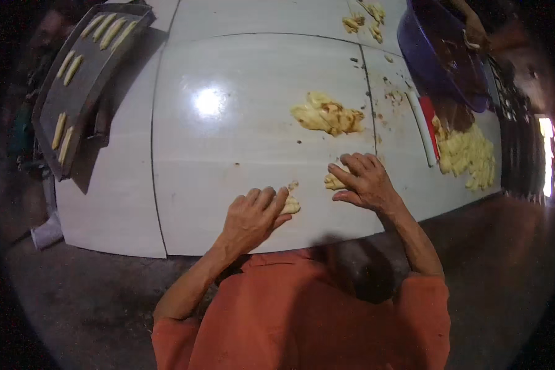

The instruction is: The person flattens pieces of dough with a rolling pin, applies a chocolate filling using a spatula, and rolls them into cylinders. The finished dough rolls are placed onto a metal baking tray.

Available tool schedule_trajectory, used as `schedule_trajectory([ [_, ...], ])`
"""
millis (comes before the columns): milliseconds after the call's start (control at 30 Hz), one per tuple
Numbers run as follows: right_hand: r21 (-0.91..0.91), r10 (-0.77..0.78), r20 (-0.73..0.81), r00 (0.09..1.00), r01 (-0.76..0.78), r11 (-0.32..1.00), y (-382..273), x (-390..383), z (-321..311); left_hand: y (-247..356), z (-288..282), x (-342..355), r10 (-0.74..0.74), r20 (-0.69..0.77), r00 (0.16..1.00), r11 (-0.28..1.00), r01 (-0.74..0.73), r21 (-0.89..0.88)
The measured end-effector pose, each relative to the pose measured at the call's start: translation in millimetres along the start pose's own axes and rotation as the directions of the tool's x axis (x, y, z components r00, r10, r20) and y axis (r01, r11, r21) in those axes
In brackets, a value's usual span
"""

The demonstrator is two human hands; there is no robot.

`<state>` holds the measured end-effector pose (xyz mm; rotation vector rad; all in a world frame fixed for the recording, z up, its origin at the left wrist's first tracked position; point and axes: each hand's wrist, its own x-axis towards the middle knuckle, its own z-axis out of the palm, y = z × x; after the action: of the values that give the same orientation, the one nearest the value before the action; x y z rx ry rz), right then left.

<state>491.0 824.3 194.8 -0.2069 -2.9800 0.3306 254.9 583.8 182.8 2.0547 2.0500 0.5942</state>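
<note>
Both my hands work on the white tabletop near its front edge, each with its own small piece of pale dough. My left hand (253, 216) is curled over one dough piece (292, 205), which shows beyond the thumb and index finger. To the right, my right hand (370, 182) bends its fingers round another dough piece (333, 182); part of it sticks out on the left of the fingers. The palms hide the rest of both pieces. Farther back lies a larger yellowish dough lump (328, 115) with brown filling streaks.
A dark metal tray (80, 68) with several dough sticks stands at the left. At the right are a purple basin (428, 52), a white and red bar-shaped thing (424, 126) and a pile of dough pieces (468, 157). Another person's hand (475, 34) is by the basin.
</note>
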Motion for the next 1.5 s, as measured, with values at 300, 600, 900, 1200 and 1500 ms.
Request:
schedule_trajectory([
  [300, 0.308, 0.132, -0.033, 0.991, -0.116, 0.944, -8.2, 19.1, 2.6, 7.2, -6.8, 5.5, -0.075, 0.077, 0.994, 0.958, 0.093, -0.271],
  [600, 0.733, 0.487, 0.455, 0.746, -0.624, 0.270, -62.8, 121.3, 14.9, -96.6, -126.0, -68.1, -0.554, 0.012, 0.833, 0.695, 0.470, -0.543],
  [900, 0.947, 0.407, 0.249, 0.879, -0.308, 0.085, -191.0, 340.4, 43.9, -365.0, -338.3, -123.3, -0.472, -0.579, 0.665, 0.828, 0.559, -0.033],
  [1200, 0.852, 0.389, 0.370, 0.843, -0.475, 0.218, -272.0, 429.6, 52.3, -549.8, -324.1, -127.9, -0.515, -0.367, 0.775, 0.765, 0.608, 0.212],
  [1500, 0.840, 0.335, 0.310, 0.890, -0.421, 0.342, -293.7, 519.6, 35.7, -569.9, -328.0, -127.9, -0.509, -0.338, 0.792, 0.794, 0.583, 0.169],
])
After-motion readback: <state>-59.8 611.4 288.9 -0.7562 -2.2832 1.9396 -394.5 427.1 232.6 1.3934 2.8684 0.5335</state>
